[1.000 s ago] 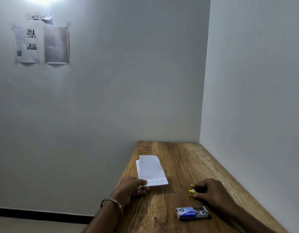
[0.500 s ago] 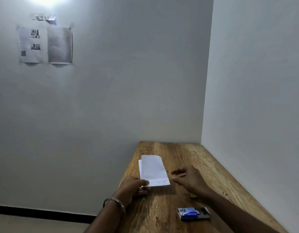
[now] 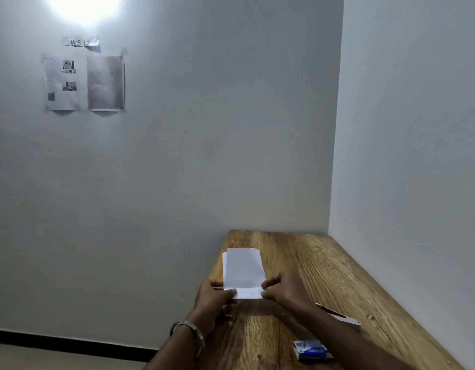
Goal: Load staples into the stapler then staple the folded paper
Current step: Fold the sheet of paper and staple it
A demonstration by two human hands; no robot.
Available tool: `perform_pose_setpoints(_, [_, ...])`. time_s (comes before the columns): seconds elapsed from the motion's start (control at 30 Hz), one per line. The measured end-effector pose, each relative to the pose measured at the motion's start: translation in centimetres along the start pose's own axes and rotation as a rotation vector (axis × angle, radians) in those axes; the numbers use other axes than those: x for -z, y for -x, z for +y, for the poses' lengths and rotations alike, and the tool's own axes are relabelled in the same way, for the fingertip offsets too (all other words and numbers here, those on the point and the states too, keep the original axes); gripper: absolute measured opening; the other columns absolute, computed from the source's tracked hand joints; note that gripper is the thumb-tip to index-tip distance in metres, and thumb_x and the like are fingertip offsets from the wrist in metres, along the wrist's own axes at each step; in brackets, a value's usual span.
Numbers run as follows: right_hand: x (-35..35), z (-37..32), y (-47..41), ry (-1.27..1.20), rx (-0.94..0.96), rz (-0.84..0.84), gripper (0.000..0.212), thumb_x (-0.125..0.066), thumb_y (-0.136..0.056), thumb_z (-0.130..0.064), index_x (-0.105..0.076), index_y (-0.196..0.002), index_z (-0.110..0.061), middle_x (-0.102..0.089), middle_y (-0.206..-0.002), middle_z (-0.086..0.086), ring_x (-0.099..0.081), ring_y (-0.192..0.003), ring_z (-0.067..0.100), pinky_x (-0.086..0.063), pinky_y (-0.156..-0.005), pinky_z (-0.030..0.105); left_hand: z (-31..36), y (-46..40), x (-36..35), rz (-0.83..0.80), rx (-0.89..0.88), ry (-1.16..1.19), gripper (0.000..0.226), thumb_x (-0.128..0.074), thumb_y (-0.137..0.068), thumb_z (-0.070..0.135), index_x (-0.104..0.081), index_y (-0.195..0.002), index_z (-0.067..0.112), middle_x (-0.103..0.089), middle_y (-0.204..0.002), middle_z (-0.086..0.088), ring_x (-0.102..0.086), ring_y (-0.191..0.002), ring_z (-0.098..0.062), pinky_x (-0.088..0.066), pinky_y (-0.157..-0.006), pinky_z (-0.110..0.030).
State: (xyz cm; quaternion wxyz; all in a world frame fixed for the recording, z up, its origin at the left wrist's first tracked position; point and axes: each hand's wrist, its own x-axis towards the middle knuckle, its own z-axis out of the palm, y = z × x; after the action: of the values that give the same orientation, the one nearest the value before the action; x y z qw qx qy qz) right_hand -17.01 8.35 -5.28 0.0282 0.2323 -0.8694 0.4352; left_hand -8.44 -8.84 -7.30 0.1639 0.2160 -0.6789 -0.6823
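The folded paper (image 3: 243, 271) lies on the wooden table (image 3: 324, 276), its near edge pinched at both corners: left hand (image 3: 213, 297) and right hand (image 3: 280, 289) with curled fingers. The stapler (image 3: 343, 316) lies behind the right forearm.

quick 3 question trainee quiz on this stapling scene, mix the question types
1. True or false: both hands hold the near end of the folded paper.
2. Which item lies nearest the camera on the table? A) staple box B) stapler C) folded paper
3. Fill in: the stapler lies on the ____ side of the right forearm.

Key:
1. True: left hand and right hand pinch its corners.
2. A, the staple box.
3. Right.
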Motion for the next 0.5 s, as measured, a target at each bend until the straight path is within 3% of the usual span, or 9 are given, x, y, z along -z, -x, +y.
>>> perform_pose_setpoints(0.07, [-0.8,0.0,0.0,0.009,0.015,0.0,0.017,-0.077,-0.082,-0.009,-0.07,-0.098,-0.012,-0.068,-0.101,0.0,-0.065,-0.091,0.006,-0.049,-0.057,0.01,0.0,-0.1,0.1,0.104,-0.071,-0.119,0.04,-0.075,-0.083,0.007,-0.046,-0.109,0.012,-0.064,-0.099,-0.017,-0.07,-0.071,-0.03,-0.062,-0.068,-0.047])
perform_pose_setpoints(0.13, [-1.6,0.0,0.1,0.043,0.043,-0.003,0.016,-0.078,-0.082,-0.013,-0.071,-0.096,-0.015,-0.065,-0.096,-0.006,-0.062,-0.083,0.001,-0.046,-0.052,0.008,-0.1,-0.3,0.2,0.199,-0.191,-0.351,0.035,-0.077,-0.08,0.013,-0.05,-0.101,0.017,-0.061,-0.094,-0.005,-0.069,-0.077,-0.026,-0.061,-0.071,-0.043])
perform_pose_setpoints(0.2, [-2.2,0.1,0.1,0.109,0.075,-0.009,0.016,-0.078,-0.081,-0.018,-0.073,-0.096,-0.016,-0.066,-0.093,-0.009,-0.062,-0.08,0.0,-0.046,-0.056,0.009,-0.3,-0.5,0.3,0.246,-0.295,-0.554,0.024,-0.078,-0.079,0.022,-0.06,-0.095,0.021,-0.06,-0.095,0.001,-0.063,-0.088,-0.016,-0.053,-0.073,-0.028])
perform_pose_setpoints(0.3, [-2.9,0.1,0.1,0.187,0.122,-0.008,0.016,-0.078,-0.08,-0.02,-0.077,-0.094,-0.013,-0.073,-0.094,-0.005,-0.063,-0.075,-0.001,-0.049,-0.061,0.012,-0.9,-1.1,0.3,0.229,-0.41,-0.712,0.01,-0.076,-0.081,0.027,-0.069,-0.087,0.023,-0.065,-0.093,0.006,-0.06,-0.089,-0.008,-0.04,-0.065,-0.013])
perform_pose_setpoints(0.4, [-3.2,0.1,-0.3,0.251,0.175,-0.017,0.012,-0.075,-0.083,-0.02,-0.079,-0.09,-0.01,-0.076,-0.088,-0.001,-0.067,-0.072,0.003,-0.056,-0.066,0.016,-0.8,-1.3,0.1,0.223,-0.463,-0.829,0.01,-0.074,-0.083,0.033,-0.076,-0.088,0.025,-0.069,-0.095,0.01,-0.062,-0.089,-0.005,-0.044,-0.069,-0.015])
perform_pose_setpoints(0.5, [-3.5,0.3,-0.4,0.32,0.258,-0.022,0.014,-0.071,-0.087,-0.021,-0.079,-0.093,-0.011,-0.077,-0.09,0.0,-0.067,-0.075,0.005,-0.044,-0.06,0.008,-0.9,-1.3,0.2,0.223,-0.503,-0.975,0.014,-0.069,-0.086,0.039,-0.076,-0.091,0.027,-0.07,-0.1,0.012,-0.064,-0.093,-0.008,-0.05,-0.076,-0.023])
